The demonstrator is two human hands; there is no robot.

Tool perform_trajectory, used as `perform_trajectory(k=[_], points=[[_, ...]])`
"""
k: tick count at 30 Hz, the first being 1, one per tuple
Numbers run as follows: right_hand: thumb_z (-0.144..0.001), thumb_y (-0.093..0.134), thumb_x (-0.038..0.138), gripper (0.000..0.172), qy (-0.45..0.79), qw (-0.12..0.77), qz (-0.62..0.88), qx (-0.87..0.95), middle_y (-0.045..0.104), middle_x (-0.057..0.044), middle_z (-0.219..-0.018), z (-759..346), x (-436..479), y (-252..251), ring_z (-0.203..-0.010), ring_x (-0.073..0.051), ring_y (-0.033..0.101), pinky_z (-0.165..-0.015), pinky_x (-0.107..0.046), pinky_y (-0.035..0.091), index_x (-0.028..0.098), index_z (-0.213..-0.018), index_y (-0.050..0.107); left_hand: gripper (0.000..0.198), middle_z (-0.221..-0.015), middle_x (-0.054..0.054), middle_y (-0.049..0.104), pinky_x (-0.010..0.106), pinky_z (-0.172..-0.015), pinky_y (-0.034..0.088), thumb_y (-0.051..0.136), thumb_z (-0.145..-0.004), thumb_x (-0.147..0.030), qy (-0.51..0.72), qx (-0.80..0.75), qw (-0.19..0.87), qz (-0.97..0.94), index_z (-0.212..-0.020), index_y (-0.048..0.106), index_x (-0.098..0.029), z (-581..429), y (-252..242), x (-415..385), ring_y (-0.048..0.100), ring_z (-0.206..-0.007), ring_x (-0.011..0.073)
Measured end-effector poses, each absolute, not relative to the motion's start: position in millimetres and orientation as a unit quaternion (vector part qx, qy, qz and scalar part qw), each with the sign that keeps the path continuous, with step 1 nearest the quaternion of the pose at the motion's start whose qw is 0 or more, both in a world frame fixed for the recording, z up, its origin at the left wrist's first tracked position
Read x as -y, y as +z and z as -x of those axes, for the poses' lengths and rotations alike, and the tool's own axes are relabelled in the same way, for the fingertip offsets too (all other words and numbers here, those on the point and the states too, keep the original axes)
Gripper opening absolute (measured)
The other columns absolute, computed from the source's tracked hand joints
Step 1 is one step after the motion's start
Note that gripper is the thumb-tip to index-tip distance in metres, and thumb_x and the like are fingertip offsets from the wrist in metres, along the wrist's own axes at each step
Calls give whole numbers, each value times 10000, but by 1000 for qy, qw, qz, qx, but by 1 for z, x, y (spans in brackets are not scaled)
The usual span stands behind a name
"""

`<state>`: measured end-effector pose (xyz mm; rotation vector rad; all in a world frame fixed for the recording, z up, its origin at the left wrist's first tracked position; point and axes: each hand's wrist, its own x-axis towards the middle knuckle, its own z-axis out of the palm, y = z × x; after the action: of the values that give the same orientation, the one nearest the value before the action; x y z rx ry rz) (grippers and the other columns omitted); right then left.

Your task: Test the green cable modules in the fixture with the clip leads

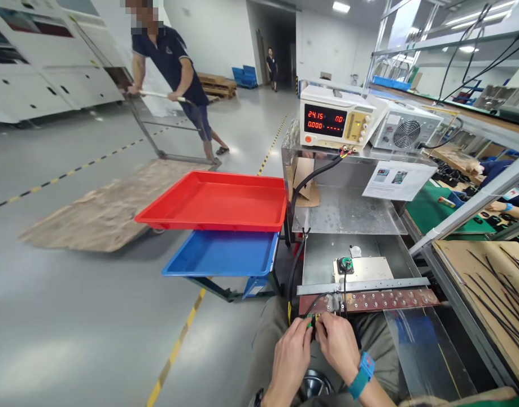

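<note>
My left hand [291, 350] and my right hand [337, 342] meet above my lap, with fingers closed around small green and yellow parts [312, 320] that are mostly hidden. Just beyond them runs a reddish-brown strip [378, 299] with rows of round studs. Behind it, in a metal tray [322, 249], lies a silver plate-like unit [371, 268] with a round green connector [346, 263]. A black cable drops from the connector toward my hands. My right wrist wears a teal band.
A power supply [333, 118] with red digits stands on the metal shelf. Left of it are a red tray [225, 203] and a blue tray [225, 254]. A person pushes a flat cart [102, 209]. Black cables lie on a board [492, 288] at right.
</note>
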<state>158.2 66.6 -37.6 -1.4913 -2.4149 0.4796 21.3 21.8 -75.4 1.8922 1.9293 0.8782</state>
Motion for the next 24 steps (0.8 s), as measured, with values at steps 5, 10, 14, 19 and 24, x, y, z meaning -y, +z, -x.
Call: perform_trajectory(k=[5,10,14,19,24], points=[[-944,461,120,187,171,150,515,827,646,-20,-692,-158,-66,-45,-596,-149,610,-561,-290,204,187,-785,532,322,-915,62,717,254,-627,545,365,-994,-219,312,-663,134,-667,-1051,682,-210,-18,-78,-25,722,-767,187],[-964,442,129,190,166,150,514,828,671,-31,-726,-158,-65,-52,-634,-160,632,-569,-300,200,185,-819,550,329,-906,65,727,245,-617,548,360,-992,-225,321,-659,127,-668,-1028,687,-212,-17,-77,-26,727,-751,184],[-953,444,124,182,155,152,513,830,674,-30,-740,-158,-65,-52,-626,-158,634,-564,-308,191,185,-818,549,320,-919,65,732,252,-627,564,375,-987,-227,332,-657,129,-665,-1023,692,-209,-16,-82,-26,732,-761,191],[-949,445,118,182,155,155,512,831,679,-30,-751,-158,-65,-54,-638,-162,647,-565,-315,197,184,-826,562,307,-909,57,732,251,-626,569,388,-981,-219,338,-652,124,-667,-1014,694,-213,-16,-84,-27,732,-750,188],[-948,466,120,173,166,149,520,825,692,-35,-776,-157,-66,-58,-674,-169,666,-571,-295,229,182,-821,566,308,-894,52,736,232,-621,571,390,-983,-220,346,-644,107,-674,-995,698,-214,-14,-87,-28,739,-753,180]])
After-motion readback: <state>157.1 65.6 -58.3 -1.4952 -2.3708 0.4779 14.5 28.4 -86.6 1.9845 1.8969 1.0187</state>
